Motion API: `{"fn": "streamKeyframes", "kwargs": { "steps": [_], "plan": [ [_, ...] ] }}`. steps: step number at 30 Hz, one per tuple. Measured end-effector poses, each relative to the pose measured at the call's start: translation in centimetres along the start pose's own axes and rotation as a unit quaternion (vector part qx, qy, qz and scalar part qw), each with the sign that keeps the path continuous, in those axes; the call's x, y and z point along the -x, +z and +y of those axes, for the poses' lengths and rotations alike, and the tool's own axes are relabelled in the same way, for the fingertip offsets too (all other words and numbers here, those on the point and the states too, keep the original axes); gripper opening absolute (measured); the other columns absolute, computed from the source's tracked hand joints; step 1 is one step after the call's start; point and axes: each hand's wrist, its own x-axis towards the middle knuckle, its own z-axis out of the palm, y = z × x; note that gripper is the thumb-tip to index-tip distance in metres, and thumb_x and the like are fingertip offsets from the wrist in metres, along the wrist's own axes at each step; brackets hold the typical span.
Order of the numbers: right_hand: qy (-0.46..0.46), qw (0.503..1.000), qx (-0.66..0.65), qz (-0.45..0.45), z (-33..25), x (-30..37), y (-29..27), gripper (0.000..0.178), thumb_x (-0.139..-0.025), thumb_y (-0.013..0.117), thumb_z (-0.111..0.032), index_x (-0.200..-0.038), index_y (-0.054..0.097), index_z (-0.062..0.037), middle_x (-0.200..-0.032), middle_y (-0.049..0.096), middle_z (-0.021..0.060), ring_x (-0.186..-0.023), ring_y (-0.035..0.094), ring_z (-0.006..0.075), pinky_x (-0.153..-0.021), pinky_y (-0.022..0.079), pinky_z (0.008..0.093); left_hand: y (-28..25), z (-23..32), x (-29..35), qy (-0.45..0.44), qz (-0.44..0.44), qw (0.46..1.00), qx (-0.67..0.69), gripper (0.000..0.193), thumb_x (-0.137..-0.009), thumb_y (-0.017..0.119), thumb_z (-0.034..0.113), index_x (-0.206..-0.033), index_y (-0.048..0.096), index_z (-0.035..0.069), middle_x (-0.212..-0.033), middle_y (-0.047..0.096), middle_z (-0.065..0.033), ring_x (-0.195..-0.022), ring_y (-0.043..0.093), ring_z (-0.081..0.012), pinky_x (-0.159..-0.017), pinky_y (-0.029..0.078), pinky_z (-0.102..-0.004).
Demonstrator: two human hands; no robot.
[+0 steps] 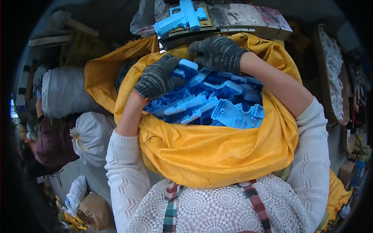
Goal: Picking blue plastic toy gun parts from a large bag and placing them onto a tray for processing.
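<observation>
A yellow woven sack [217, 151] stands wide-mouthed in front of me, holding many light blue moulded plastic parts [237, 114]. My left hand [160, 77], in a dark grey knit glove, reaches over the left rim; its thumb and fingers close around a blue plastic piece [188, 65]. My right hand [218, 53], gloved alike, is at the far side of the opening with bent fingers beside that piece. What its fingertips hold, if anything, is hidden. Beyond the sack, a blue toy gun [182, 17] lies on a worn metal surface.
The worn metal surface [241, 15] borders the sack's far side. White sacks [93, 136] stand at the left, near a co-worker in a dark purple sleeve [54, 143]. A brown paper bag [94, 211] is at the lower left. A long container of whitish pieces [332, 70] stands at the right.
</observation>
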Motion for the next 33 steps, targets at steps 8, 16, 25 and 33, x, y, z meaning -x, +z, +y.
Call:
{"fn": "streamKeyframes", "kwargs": {
  "steps": [8, 16, 25, 33],
  "plan": [
    [-0.133, 0.982, -0.131, -0.031, -3.1, 2.7, -0.9, 0.035, -0.079, 0.065, -0.027, -0.109, 0.062, -0.0094, -0.094, 0.066, 0.0134, -0.088, 0.063, 0.0310, -0.081, 0.049, 0.0386, 0.0, 1.5, 3.0, 0.052, 0.051, 0.997, 0.025, 0.055, -0.074, 0.076, 0.026, -0.120, 0.053, 0.006, -0.110, 0.060, -0.0133, -0.101, 0.058, -0.0258, -0.087, 0.047, -0.0357],
    [-0.190, 0.930, -0.278, 0.149, -2.4, 1.9, -2.9, 0.020, -0.083, 0.067, -0.019, -0.098, 0.067, -0.0047, -0.084, 0.067, 0.0095, -0.077, 0.064, 0.0184, -0.073, 0.053, 0.0322, -0.4, -0.8, 3.7, 0.056, 0.130, 0.914, 0.381, 0.031, -0.084, 0.064, 0.013, -0.112, 0.057, 0.001, -0.102, 0.059, -0.0085, -0.077, 0.059, -0.0118, -0.070, 0.050, -0.0254],
    [-0.076, 0.921, -0.382, -0.015, -2.6, 2.9, -4.4, 0.038, -0.084, 0.067, -0.029, -0.113, 0.060, -0.0051, -0.100, 0.063, 0.0080, -0.093, 0.059, 0.0176, -0.085, 0.049, 0.0313, -3.1, -0.5, 5.5, 0.304, 0.302, 0.824, 0.370, 0.041, -0.076, 0.072, 0.016, -0.111, 0.059, 0.000, -0.110, 0.061, -0.0164, -0.106, 0.058, -0.0292, -0.094, 0.045, -0.0434],
    [-0.160, 0.933, -0.282, 0.155, -4.4, 4.2, -4.8, 0.050, -0.067, 0.080, -0.014, -0.110, 0.056, -0.0039, -0.103, 0.063, 0.0146, -0.093, 0.063, 0.0221, -0.082, 0.052, 0.0325, -2.3, -0.5, 5.4, 0.325, 0.324, 0.837, 0.297, 0.044, -0.072, 0.069, -0.002, -0.113, 0.056, 0.004, -0.114, 0.059, -0.0169, -0.111, 0.054, -0.0310, -0.099, 0.040, -0.0445]
  ]
}}
